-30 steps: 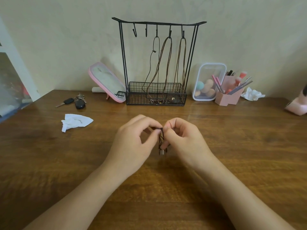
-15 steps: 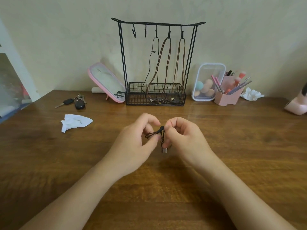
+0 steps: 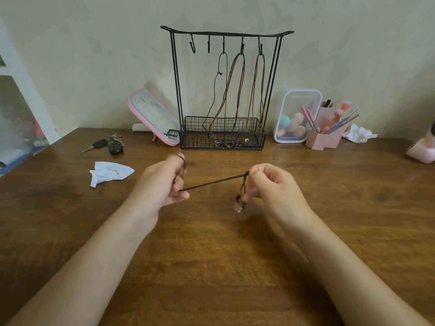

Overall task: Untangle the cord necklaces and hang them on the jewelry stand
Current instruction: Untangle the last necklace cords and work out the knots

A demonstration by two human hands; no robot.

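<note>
A dark cord necklace (image 3: pixel 211 183) stretches taut between my two hands above the wooden table (image 3: pixel 211 267). My left hand (image 3: pixel 160 184) grips one end, the cord looped over its fingers. My right hand (image 3: pixel 273 184) pinches the other end, and a small metal pendant (image 3: pixel 238 205) dangles below its fingers. At the back stands the black wire jewelry stand (image 3: pixel 226 34). Three cord necklaces hang from its right-hand hooks: a dark one (image 3: pixel 217 90) and two brown ones (image 3: pixel 237 90), (image 3: pixel 259 90). Its two left hooks are bare.
A pink-framed mirror (image 3: pixel 155 118) leans left of the stand. Car keys (image 3: pixel 106 144) and a crumpled tissue (image 3: pixel 109 171) lie at the left. A clear sponge box (image 3: pixel 296 116), a pink brush holder (image 3: pixel 327 135), another tissue (image 3: pixel 359 134) and a pink object (image 3: pixel 421 149) sit at the right.
My hands have pulled apart, left hand going left and right hand going right. The bunched cord between them has drawn out into a taut line.
</note>
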